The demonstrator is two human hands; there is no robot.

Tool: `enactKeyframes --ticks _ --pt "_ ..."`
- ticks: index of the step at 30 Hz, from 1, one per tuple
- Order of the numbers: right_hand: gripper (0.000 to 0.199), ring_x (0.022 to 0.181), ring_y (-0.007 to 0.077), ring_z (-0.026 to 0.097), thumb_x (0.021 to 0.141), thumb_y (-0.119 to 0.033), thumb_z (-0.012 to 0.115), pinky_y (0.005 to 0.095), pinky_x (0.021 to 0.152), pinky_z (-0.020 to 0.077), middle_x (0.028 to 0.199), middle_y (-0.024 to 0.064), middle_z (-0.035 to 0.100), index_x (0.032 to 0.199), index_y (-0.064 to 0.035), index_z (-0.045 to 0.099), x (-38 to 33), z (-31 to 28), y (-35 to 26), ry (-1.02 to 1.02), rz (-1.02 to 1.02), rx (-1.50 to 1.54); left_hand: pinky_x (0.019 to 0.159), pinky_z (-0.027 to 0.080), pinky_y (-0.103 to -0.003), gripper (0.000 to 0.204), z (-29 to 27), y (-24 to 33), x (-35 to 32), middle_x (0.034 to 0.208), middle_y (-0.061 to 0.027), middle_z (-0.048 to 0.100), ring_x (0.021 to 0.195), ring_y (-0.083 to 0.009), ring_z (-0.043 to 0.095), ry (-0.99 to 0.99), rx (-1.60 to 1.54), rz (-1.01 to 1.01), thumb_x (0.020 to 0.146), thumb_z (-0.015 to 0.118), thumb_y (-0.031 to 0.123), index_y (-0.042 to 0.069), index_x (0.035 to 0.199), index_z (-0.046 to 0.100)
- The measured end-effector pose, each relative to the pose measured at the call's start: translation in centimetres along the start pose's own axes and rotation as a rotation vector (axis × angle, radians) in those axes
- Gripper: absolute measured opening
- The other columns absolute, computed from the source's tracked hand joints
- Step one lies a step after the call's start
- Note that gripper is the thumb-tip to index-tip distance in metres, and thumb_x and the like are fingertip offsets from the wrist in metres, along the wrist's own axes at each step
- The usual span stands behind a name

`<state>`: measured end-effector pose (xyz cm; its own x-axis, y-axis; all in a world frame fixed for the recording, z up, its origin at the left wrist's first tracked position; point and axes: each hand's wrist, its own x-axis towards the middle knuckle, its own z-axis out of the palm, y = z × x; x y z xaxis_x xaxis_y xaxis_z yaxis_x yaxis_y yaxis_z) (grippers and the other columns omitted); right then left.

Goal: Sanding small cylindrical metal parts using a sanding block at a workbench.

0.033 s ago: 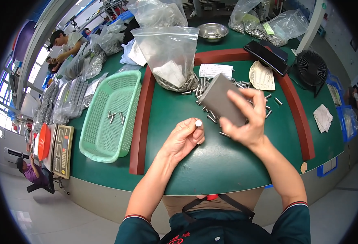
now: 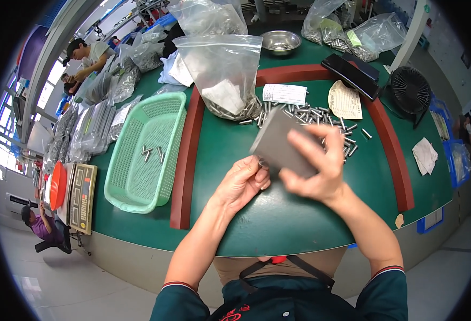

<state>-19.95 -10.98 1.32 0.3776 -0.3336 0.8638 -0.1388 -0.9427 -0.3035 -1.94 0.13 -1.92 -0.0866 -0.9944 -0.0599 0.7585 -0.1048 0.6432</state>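
Observation:
My left hand (image 2: 239, 184) is closed in a pinch round a small metal pin (image 2: 262, 162), held upright above the green table near its middle. In my right hand (image 2: 321, 171) is a flat grey block (image 2: 284, 140), gripped by its edges with thumb and fingers and tilted. The block's left corner reaches to the top of the pin; whether they touch I cannot tell. Behind the block lies a loose pile of metal pins (image 2: 317, 114), partly hidden by it. A clear plastic bag (image 2: 219, 69) of such pins stands at the pile's left.
Red-brown rails (image 2: 186, 160) border the work area. Left of them is a green basket (image 2: 118, 176) with several pins. A phone (image 2: 349, 76), black fan (image 2: 408, 90), paper tag (image 2: 345, 100) and metal bowl (image 2: 280, 41) stand farther back. Another person (image 2: 89, 58) works at far left.
The grey block in my right hand has moved left and nearer to me, over to the pin's end. More of the pin pile shows behind it. My left hand stays in place.

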Motion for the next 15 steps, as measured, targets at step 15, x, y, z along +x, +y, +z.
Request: enactKeyframes --ticks 15 --pt "0.061 0.091 0.0307 0.056 0.053 -0.025 0.079 0.0397 0.079 0.0444 0.107 0.0152 0.058 0.111 -0.0083 0.07 0.5 0.9 0.4 -0.05 0.017 -0.078 0.055 0.032 -0.024 0.019 -0.3 -0.3 -0.3 0.072 0.0022 0.047 0.059 -0.0099 0.038 -0.01 0.142 0.021 0.098 0.058 0.023 0.005 0.101 0.056"
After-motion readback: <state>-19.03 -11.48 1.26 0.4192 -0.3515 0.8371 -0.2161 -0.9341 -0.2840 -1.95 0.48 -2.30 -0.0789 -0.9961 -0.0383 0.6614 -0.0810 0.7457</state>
